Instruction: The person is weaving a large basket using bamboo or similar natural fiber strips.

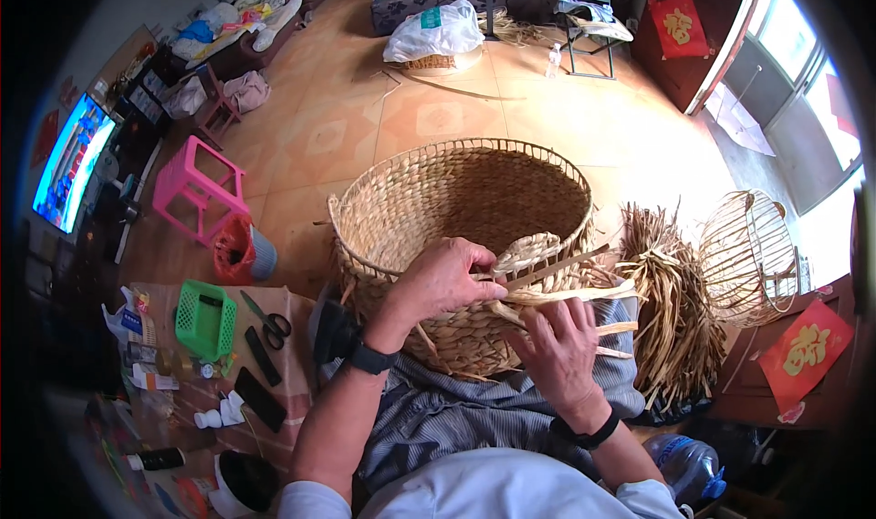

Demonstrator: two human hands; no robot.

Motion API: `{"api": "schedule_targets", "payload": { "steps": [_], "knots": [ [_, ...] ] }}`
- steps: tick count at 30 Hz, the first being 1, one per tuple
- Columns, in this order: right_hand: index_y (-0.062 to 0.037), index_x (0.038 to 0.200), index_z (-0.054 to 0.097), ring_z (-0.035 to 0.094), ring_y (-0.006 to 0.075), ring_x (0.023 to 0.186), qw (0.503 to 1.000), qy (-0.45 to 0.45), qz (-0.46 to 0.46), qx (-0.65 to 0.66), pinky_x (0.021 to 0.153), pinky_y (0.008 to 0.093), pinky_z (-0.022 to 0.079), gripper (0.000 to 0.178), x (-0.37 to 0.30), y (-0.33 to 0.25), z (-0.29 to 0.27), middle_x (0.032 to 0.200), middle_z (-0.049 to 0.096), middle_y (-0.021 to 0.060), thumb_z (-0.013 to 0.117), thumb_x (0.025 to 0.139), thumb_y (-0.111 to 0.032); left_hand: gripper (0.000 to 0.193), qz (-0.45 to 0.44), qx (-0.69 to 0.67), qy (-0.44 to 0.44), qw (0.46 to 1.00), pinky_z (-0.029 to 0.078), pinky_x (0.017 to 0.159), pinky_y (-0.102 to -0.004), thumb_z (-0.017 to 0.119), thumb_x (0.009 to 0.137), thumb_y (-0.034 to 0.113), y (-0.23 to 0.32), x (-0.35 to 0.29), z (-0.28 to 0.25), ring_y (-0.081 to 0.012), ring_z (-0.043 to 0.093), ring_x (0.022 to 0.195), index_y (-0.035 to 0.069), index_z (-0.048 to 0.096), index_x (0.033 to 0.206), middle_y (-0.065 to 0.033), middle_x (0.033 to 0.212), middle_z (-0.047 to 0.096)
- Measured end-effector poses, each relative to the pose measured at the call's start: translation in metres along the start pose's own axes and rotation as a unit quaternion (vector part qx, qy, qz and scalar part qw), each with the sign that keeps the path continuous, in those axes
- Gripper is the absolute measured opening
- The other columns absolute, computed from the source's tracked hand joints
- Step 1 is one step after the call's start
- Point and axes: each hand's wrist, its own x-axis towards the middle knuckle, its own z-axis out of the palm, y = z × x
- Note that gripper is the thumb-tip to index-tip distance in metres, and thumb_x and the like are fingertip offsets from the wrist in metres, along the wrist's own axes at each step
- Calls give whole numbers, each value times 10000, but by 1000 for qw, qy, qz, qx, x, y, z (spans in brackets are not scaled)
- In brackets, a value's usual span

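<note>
"Fingers (pixel 481 290) first: how do they stand?"

"The left hand's (pixel 431 280) are nearly closed, pinching pale strands (pixel 577 293) at five o'clock on the rim (pixel 493 142). The right hand's (pixel 558 346) curl beside them; I can't tell whether they grip."

"And the basket (pixel 388 222)?"

"At twelve o'clock from the body, close in. Probably light, springy, hardly slippery; I'd hold the rim at eleven. Loose strands might split."

"Its look?"

"Round, straw-coloured, chunkily woven, deep, ragged outside."

Bright windows (pixel 787 28) stand right of the orange tiled floor (pixel 315 140).
</note>
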Motion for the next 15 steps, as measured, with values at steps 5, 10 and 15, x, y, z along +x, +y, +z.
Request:
{"api": "schedule_targets", "payload": {
  "steps": [5, 10, 15],
  "knots": [
    [-40, 1090, 538, 635, 342, 832, 989, -122, 75, 41, 679, 457, 520, 250, -18, 0, 11, 970, 583, 150, 662, 874, -56, 304, 12, -50, -3, 999, 530, 746, -337, 841, 817, 235, -7, 5, 5, -122, 677, 782, 9, 772, 1008, -108, 813, 752],
    [-26, 1093, 533, 631, 301, 806, 987, -152, 37, 42, 679, 440, 520, 243, -12, -6, -4, 902, 558, 106, 640, 876, -46, 342, -2, -38, -9, 999, 555, 760, -399, 827, 780, 300, -6, 5, 0, -299, 751, 802, 46, 787, 1007, -184, 854, 755],
    [-39, 1111, 563, 608, 172, 772, 967, -177, -161, -87, 638, 343, 500, 259, 21, -5, -34, 857, 523, 30, 653, 884, -125, 356, 5, -67, -18, 998, 556, 773, -395, 816, 786, 278, -9, 9, 3, -305, 753, 829, 38, 775, 1046, -196, 901, 758]
  ]
}}
